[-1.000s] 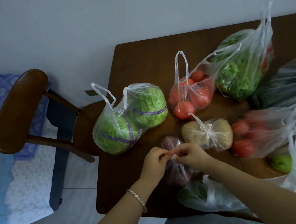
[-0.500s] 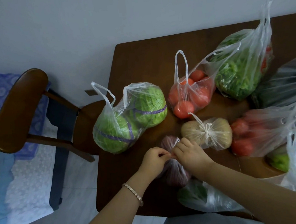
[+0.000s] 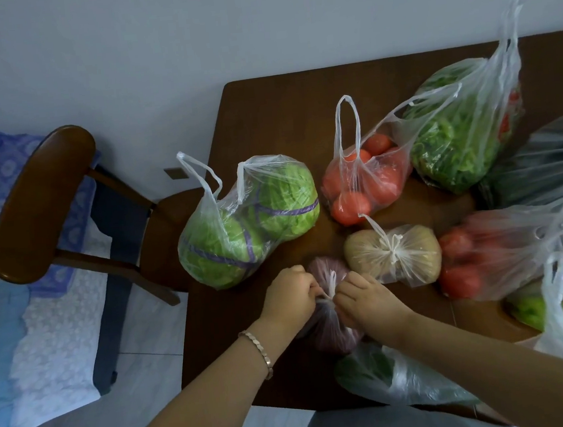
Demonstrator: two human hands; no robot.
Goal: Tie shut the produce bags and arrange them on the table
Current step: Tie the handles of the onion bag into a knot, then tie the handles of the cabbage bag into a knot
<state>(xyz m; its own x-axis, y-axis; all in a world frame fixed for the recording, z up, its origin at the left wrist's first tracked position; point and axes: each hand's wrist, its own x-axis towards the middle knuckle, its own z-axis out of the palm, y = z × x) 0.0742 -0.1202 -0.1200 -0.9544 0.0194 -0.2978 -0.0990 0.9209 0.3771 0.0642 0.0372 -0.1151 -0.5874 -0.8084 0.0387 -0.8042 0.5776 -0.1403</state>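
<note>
Both the left hand (image 3: 290, 297) and right hand (image 3: 364, 300) pinch the handles (image 3: 332, 280) of the purplish bag (image 3: 330, 337), close together over the near surface (image 3: 264, 118), evidently to cinch its knot.

Grip = L hand (image 3: 290, 297) + R hand (image 3: 364, 300) meeting atop held bag (image 3: 331, 337), on table (image 3: 263, 111) toward its front-left. Lettuce bag (image 3: 246, 220) left & behind grip, near. Potato bag (image 3: 392, 256) just right-behind, beside held bag. Tomato bag (image 3: 363, 184) behind that; greens bag (image 3: 455, 141) further back-right. 2nd tomato bag (image 3: 483, 255) well right of grip. Leaf bag (image 3: 392, 378) in front, under R wrist. Chair (image 3: 42, 208) well left, off table.
</note>
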